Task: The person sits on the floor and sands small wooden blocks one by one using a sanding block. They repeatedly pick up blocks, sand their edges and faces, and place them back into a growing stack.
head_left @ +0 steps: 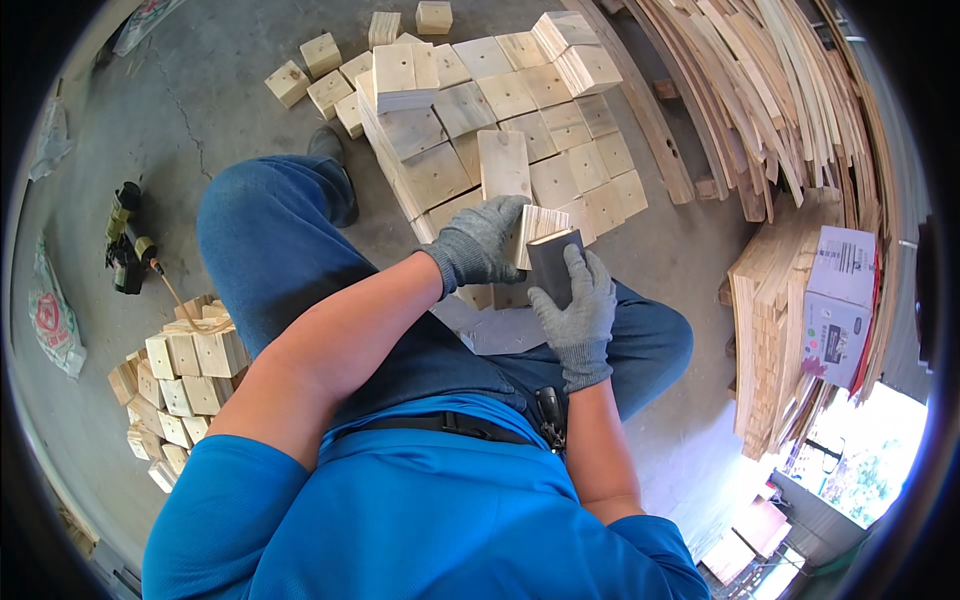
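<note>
My left hand [480, 243], in a grey knit glove, is wrapped around a small pale wooden block [537, 228] and holds it up over my lap. My right hand [577, 310], in the same kind of glove, is closed on a dark grey sanding pad [553, 264] and presses it flat against the near side of the block. So both hands are full, and the two things touch.

The block looks hard and stiff. I think it is light enough for one hand. Its sides are smooth, so I judge the best hold is across the two wide faces, with the fingers kept off the side that the pad rubs. The pad looks thin and a bit bendy, so a flat hand behind it works best.

A grey sheet [500, 330] lies on my blue trousers [270, 240] just under the hands. In front of my knees, many square wooden blocks laid in rows [520, 120] cover the grey concrete floor [180, 90]. A smaller heap of blocks [180, 385] sits to my left. Long thin wooden strips [760, 90] are piled on my right.
</note>
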The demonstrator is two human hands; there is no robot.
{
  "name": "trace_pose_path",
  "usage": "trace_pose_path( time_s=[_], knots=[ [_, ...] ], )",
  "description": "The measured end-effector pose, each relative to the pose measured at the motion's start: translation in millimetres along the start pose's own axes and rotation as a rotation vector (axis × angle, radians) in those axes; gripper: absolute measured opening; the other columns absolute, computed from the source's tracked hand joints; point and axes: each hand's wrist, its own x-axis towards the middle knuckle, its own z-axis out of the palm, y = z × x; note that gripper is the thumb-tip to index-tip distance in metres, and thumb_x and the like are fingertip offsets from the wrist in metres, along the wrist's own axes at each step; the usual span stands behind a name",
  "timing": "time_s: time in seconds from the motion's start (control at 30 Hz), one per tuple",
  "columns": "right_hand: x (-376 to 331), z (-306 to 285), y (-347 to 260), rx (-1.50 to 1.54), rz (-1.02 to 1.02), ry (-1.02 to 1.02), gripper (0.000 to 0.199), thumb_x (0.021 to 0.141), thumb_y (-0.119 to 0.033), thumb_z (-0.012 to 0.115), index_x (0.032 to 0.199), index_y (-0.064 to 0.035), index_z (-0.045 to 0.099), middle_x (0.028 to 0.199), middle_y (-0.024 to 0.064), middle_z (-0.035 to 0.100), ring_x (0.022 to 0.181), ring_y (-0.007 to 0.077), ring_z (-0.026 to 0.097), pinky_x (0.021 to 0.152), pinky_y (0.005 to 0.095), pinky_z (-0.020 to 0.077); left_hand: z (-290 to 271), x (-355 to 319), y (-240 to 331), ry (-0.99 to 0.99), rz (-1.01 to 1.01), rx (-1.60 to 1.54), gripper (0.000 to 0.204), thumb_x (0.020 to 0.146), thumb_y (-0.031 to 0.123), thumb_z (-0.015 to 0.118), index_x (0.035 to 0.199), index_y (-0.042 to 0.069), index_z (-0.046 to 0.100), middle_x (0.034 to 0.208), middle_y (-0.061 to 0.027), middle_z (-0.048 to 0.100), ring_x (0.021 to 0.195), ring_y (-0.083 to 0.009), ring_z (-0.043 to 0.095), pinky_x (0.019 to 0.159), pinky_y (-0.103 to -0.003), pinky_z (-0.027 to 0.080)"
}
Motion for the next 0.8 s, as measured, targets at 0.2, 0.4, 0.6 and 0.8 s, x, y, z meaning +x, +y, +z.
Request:
trace_pose_path(
  time_s=[0.2,0.4,0.6,0.8],
  knots=[
    [0,0,-1,0.031,0.009,0.029,0.081,0.077,-0.033,0.091,0.15,-0.0129,0.06,0.145,0.0248,0.056,0.129,0.047,0.056,0.11,0.0581,0.0459,2,2,0,0.018,-0.012,-0.026,0.11,0.065,0.045,0.097,0.153,0.007,0.043,0.143,-0.0245,0.058,0.131,-0.0425,0.062,0.111,-0.046,0.051],
    [18,8,11,0.077,0.004,0.068,0.08,0.077,-0.033,0.091,0.148,-0.0112,0.061,0.143,0.0242,0.058,0.131,0.0437,0.056,0.112,0.0564,0.0446,2,2,2,0.021,-0.034,-0.023,0.114,0.064,0.042,0.098,0.156,0.007,0.041,0.144,-0.0242,0.058,0.133,-0.0418,0.06,0.113,-0.046,0.05],
    [45,11,15,0.104,0.079,0.07,0.077,0.078,-0.032,0.09,0.146,-0.0085,0.063,0.142,0.0238,0.06,0.132,0.0422,0.056,0.113,0.0538,0.0449,1,1,2,0.038,-0.023,-0.018,0.112,0.064,0.039,0.097,0.156,0.008,0.042,0.145,-0.0239,0.058,0.133,-0.042,0.06,0.112,-0.046,0.051],
    [60,11,17,0.156,0.081,0.089,0.076,0.078,-0.028,0.091,0.145,-0.0055,0.064,0.137,0.0222,0.064,0.13,0.0395,0.06,0.114,0.0494,0.046,-1,0,4,0.037,-0.042,-0.03,0.112,0.064,0.039,0.096,0.156,0.008,0.042,0.144,-0.0238,0.059,0.133,-0.042,0.061,0.112,-0.045,0.051]
  ],
)
